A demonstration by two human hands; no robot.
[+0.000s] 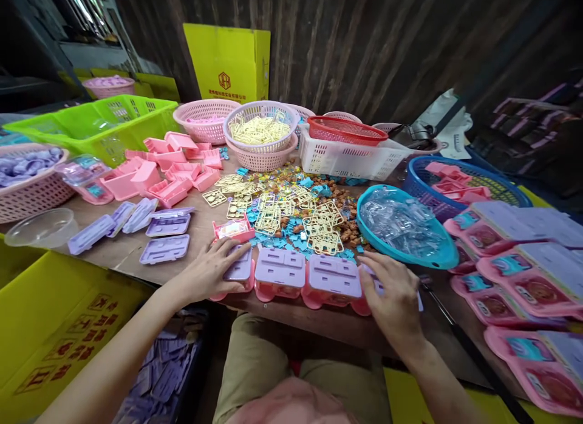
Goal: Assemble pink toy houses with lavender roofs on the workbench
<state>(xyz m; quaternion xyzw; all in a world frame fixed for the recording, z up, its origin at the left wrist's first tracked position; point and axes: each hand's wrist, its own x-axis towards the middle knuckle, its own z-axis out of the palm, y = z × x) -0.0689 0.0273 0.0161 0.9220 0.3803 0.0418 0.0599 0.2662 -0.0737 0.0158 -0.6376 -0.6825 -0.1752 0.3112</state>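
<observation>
Along the table's near edge stands a row of several small pink plastic toy cases with purple lids [279, 269]. At the row's left end my left hand [207, 272] is on a case [240, 267], fingers over its far side and thumb across the lid. My right hand [392, 290] curls over the purple-lidded case [376, 281] at the right end, covering most of it. A pink piece with a printed label [234, 229] lies just beyond my left fingertips. Several loose purple lids [164, 249] are left of my left hand.
Cream frames [323, 226], blue and brown pieces lie heaped beyond the row. Pink trays [170, 190] are piled left. A turquoise basin [405, 223] holds clear parts. Finished-looking cases [532, 278] are stacked right, near a black-handled rod [478, 351]. Baskets [262, 123] line the back.
</observation>
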